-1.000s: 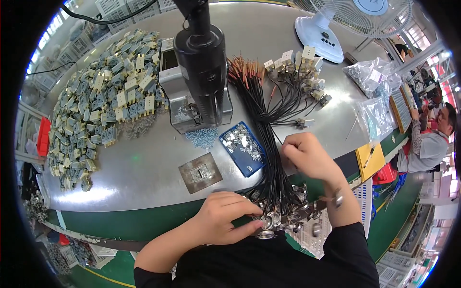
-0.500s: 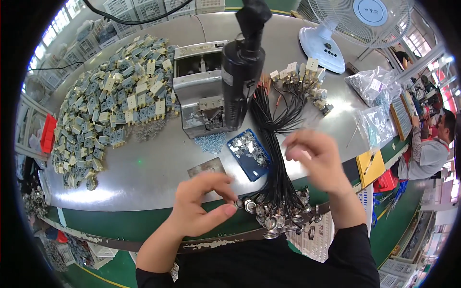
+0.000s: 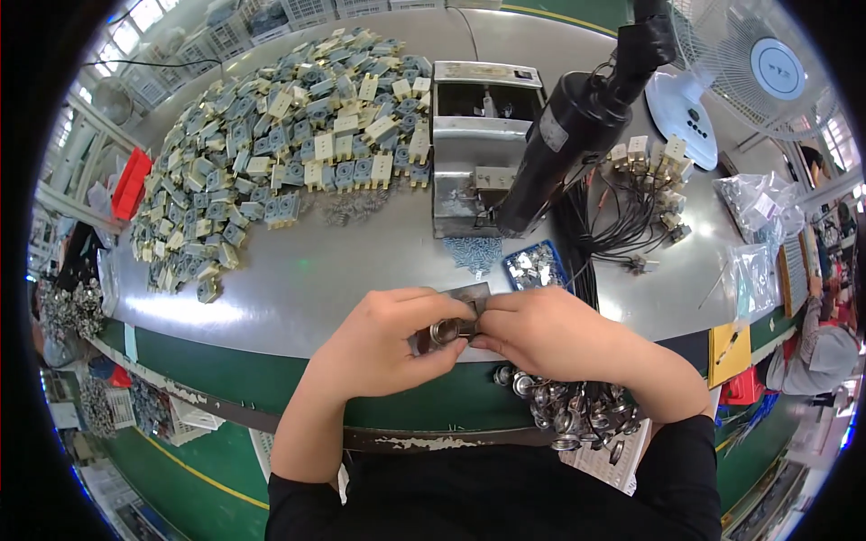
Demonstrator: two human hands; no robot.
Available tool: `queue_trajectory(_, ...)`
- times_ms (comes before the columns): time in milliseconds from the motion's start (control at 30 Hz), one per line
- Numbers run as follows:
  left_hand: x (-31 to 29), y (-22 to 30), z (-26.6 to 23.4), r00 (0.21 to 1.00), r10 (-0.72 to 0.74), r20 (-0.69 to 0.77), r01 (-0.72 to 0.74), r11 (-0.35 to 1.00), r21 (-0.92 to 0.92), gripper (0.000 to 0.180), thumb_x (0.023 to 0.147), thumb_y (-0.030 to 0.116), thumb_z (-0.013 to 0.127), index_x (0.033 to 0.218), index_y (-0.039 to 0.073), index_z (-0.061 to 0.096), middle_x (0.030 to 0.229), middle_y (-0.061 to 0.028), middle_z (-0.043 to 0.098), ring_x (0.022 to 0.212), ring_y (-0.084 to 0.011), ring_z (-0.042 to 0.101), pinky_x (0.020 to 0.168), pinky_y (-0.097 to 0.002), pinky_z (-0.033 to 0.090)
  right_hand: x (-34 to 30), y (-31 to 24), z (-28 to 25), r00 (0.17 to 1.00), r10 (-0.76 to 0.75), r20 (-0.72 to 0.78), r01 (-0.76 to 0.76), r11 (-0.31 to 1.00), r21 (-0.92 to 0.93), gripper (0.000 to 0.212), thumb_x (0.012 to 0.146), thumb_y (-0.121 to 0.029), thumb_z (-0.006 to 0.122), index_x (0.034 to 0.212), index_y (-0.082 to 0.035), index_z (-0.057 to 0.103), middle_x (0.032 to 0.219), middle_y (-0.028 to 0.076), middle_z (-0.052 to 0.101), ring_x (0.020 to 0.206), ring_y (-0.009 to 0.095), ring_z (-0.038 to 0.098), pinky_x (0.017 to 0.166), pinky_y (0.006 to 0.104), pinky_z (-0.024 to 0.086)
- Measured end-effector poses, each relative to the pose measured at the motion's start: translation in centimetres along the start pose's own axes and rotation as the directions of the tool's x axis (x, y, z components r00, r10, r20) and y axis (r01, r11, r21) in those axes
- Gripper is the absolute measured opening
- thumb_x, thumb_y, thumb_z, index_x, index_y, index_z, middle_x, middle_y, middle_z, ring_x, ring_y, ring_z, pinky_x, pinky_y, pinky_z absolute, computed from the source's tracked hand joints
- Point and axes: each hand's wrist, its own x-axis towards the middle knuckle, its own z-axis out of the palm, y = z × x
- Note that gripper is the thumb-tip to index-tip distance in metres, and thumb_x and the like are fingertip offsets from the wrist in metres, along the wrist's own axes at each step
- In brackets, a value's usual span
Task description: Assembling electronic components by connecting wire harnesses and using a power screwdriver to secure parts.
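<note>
My left hand (image 3: 383, 347) and my right hand (image 3: 550, 334) meet at the near edge of the metal table (image 3: 307, 279). Together they pinch a small round metal ring part (image 3: 445, 332), held just in front of a small grey metal plate (image 3: 469, 295). Below my right wrist a bundle of black wires ending in round metal caps (image 3: 568, 406) hangs over the table edge. A blue tray of small metal pieces (image 3: 534, 266) lies just beyond my hands.
A grey press machine (image 3: 478, 144) with a black motor (image 3: 577, 126) stands behind. A big heap of yellow-and-blue connector blocks (image 3: 280, 135) fills the left. A white fan (image 3: 740, 81), wired parts (image 3: 649, 180) and plastic bags (image 3: 758, 207) sit right. Another person (image 3: 816, 352) works far right.
My head has turned left, shifting the view. Both hands have come together at the table edge and now hold the ring part between them; before they were apart over the wire bundle.
</note>
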Motion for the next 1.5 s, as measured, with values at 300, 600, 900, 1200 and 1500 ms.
queue_trajectory(300, -1.4, -2.3, 0.2, 0.991, -0.104, 0.083, 0.130, 0.890, -0.436, 0.024, 0.079, 0.000, 0.087, 0.093, 0.000, 0.068, 0.087, -0.0110, 0.074, 0.077, -0.0165, 0.073, 0.069, -0.0291, 0.057, 0.0, 0.2, 0.6, 0.943, -0.148, -0.299, 0.205, 0.964, 0.171, 0.020, 0.088, -0.008, 0.078, 0.107, -0.004, 0.076, 0.073, 0.007, 0.065, 0.061, 0.026, 0.066, 0.054, 0.0381, 0.051)
queue_trajectory(600, -1.7, -2.4, 2.1, 0.992, -0.113, 0.055, 0.117, 0.671, -0.733, 0.010, 0.091, -0.002, 0.075, 0.092, 0.000, 0.065, 0.084, -0.0043, 0.067, 0.076, -0.0109, 0.067, 0.068, -0.0252, 0.052, -0.6, 0.4, 0.4, 0.902, -0.240, -0.359, 0.246, 0.969, -0.030, 0.029, 0.078, -0.002, 0.082, 0.106, -0.003, 0.078, 0.070, 0.003, 0.058, 0.055, 0.020, 0.059, 0.050, 0.0346, 0.045)
queue_trajectory(900, -1.7, -1.3, 3.0, 0.920, -0.325, 0.218, 0.372, 0.553, -0.745, 0.027, 0.104, 0.002, 0.063, 0.125, -0.015, 0.063, 0.106, -0.0233, 0.076, 0.093, -0.0319, 0.078, 0.088, -0.0468, 0.066, -0.7, 0.0, -0.8, 0.904, -0.176, -0.390, 0.225, 0.971, 0.082, 0.024, 0.078, 0.000, 0.081, 0.102, -0.002, 0.078, 0.069, 0.006, 0.064, 0.054, 0.021, 0.060, 0.049, 0.0345, 0.045)
queue_trajectory(1200, -1.5, -1.3, 3.8, 0.964, -0.184, 0.194, 0.262, 0.522, -0.811, 0.036, 0.105, 0.004, 0.061, 0.134, -0.018, 0.057, 0.114, -0.0278, 0.075, 0.101, -0.0381, 0.078, 0.089, -0.0465, 0.065, -1.0, -0.4, -1.0, 0.900, 0.040, -0.434, 0.150, 0.906, 0.395, 0.017, 0.080, -0.002, 0.083, 0.096, -0.002, 0.080, 0.072, 0.008, 0.072, 0.055, 0.019, 0.064, 0.049, 0.0311, 0.047)
queue_trajectory(1500, -1.8, -2.5, 3.4, 0.946, 0.014, 0.323, 0.291, 0.397, -0.870, 0.031, 0.097, 0.000, 0.075, 0.125, -0.008, 0.065, 0.112, -0.0146, 0.074, 0.100, -0.0196, 0.075, 0.090, -0.0346, 0.061, -1.2, -1.2, -1.3, 0.926, 0.045, -0.374, 0.119, 0.907, 0.405, 0.017, 0.074, -0.008, 0.087, 0.089, -0.007, 0.080, 0.058, 0.002, 0.058, 0.045, 0.014, 0.051, 0.044, 0.0285, 0.035)
